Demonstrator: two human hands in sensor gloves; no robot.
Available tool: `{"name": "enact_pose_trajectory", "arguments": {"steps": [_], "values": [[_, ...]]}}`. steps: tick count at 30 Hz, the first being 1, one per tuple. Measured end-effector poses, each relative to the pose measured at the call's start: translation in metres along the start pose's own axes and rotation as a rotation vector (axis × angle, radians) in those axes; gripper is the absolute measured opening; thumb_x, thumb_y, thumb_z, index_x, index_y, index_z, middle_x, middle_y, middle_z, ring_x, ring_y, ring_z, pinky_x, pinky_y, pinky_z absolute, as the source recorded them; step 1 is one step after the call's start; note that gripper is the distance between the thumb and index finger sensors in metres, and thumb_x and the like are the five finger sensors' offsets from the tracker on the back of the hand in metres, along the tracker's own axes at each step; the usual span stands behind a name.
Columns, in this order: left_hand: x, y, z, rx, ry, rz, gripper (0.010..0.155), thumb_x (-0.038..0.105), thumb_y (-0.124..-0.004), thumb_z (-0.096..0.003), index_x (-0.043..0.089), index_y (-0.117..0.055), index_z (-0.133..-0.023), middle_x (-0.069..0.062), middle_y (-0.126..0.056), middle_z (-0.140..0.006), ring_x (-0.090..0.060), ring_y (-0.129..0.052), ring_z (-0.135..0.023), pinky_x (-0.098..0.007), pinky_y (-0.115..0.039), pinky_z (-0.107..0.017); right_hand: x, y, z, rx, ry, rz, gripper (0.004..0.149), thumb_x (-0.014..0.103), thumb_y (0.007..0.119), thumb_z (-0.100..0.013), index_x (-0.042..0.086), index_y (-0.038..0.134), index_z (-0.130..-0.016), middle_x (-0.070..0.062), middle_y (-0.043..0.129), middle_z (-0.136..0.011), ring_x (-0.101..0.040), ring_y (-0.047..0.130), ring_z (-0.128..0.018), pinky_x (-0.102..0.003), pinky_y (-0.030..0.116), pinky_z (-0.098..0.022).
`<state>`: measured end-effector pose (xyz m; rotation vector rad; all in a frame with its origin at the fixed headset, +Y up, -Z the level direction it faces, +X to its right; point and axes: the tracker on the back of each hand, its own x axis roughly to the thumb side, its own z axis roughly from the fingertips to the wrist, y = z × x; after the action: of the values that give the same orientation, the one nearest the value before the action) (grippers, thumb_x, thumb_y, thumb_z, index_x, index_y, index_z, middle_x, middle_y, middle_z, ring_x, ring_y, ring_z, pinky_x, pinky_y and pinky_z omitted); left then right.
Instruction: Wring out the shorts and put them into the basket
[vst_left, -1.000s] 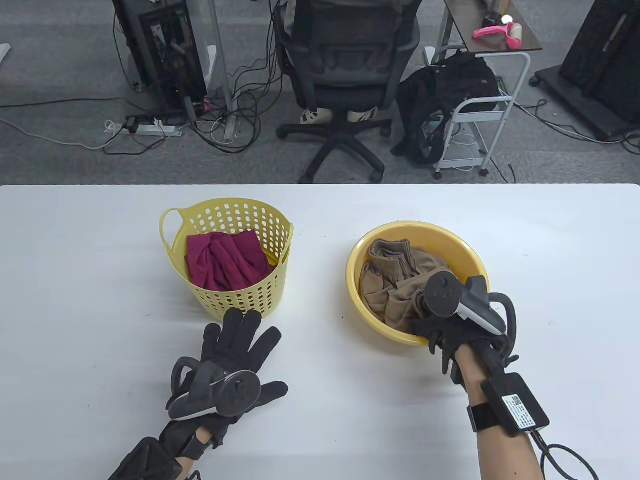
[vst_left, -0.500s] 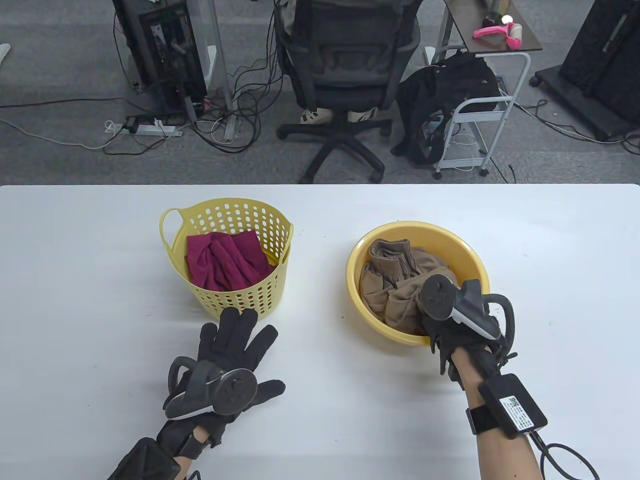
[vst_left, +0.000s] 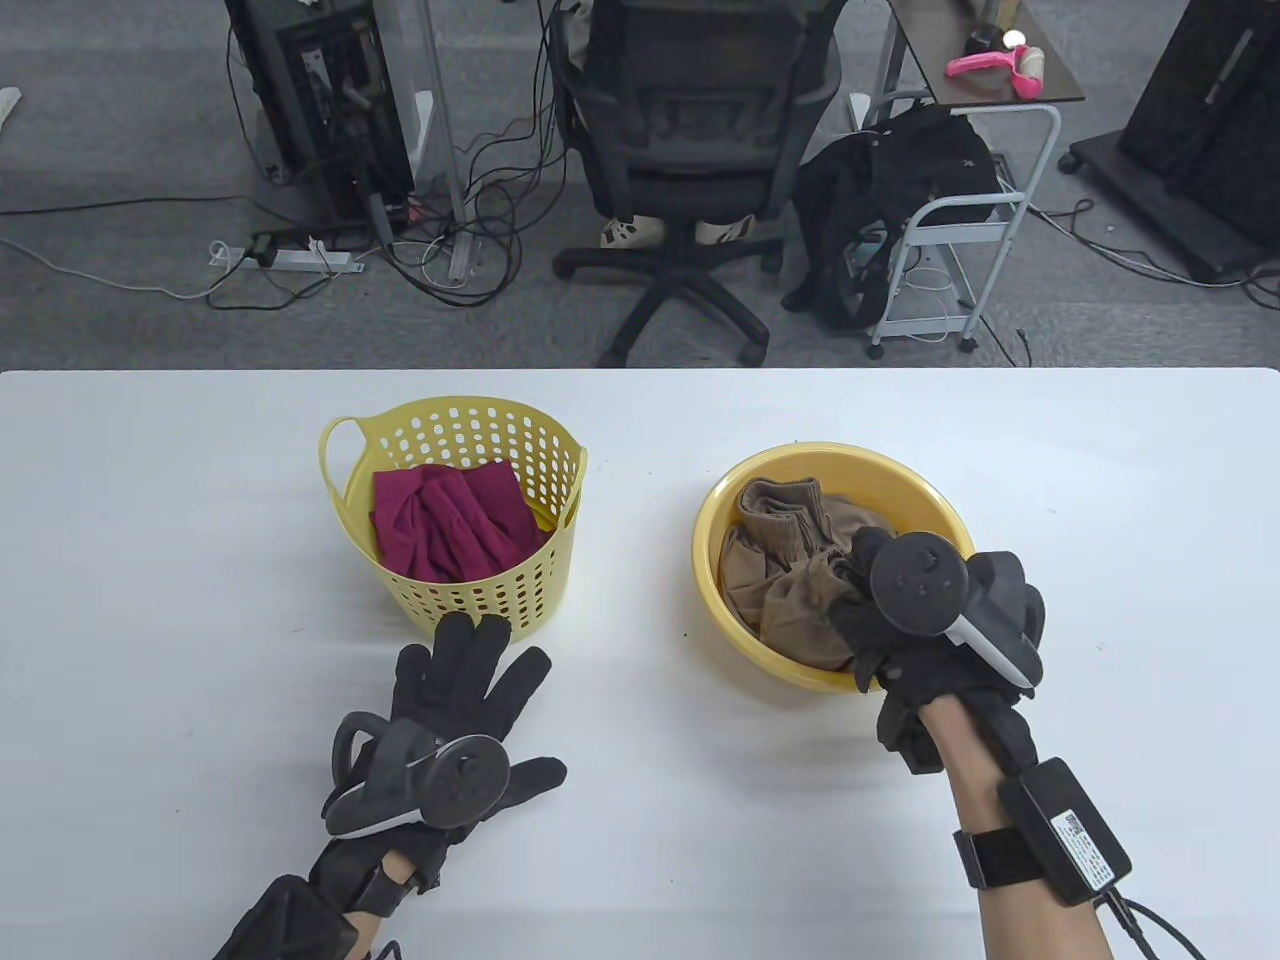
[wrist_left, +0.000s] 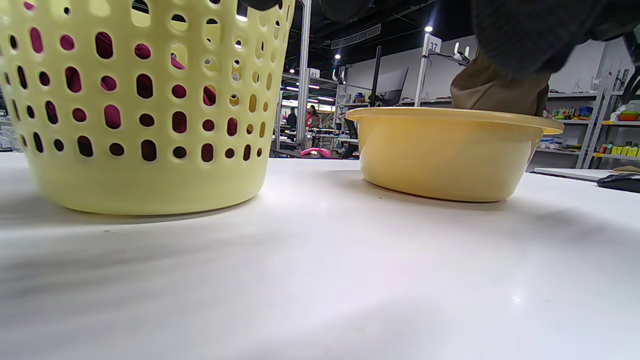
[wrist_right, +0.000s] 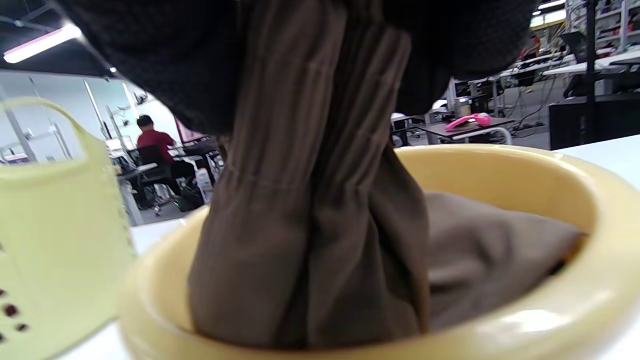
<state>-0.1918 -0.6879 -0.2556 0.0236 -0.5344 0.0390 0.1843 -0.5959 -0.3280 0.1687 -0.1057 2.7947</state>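
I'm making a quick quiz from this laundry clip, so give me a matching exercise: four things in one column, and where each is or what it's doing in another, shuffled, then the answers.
Things:
1. brown shorts
2. red cloth
3. left hand
4. right hand

States:
A. flat on the table, fingers spread
B. lying in the holed basket
C. bunched up, partly lifted from the yellow bowl
D. gripping fabric over the bowl

Pairs: 1-C, 2-B, 3-A, 4-D
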Motion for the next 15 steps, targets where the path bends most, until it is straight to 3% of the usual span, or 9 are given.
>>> {"name": "enact_pose_trajectory", "arguments": {"steps": [15], "values": [[-0.004,0.001,0.001,-0.002,0.013,0.003,0.095,0.070,-0.075,-0.0486,0.022,-0.033,-0.118,-0.030,-0.023,-0.125,-0.065,-0.025,-0.111,-0.081,-0.032,-0.066,0.036,-0.036,0.008,0.001,-0.087,-0.393,0.071,0.042,0.087,-0.051,0.002,0.057,-0.100,-0.019,0.078,-0.090,-0.045,0.084,-0.076,-0.054,0.074,-0.058]]}}
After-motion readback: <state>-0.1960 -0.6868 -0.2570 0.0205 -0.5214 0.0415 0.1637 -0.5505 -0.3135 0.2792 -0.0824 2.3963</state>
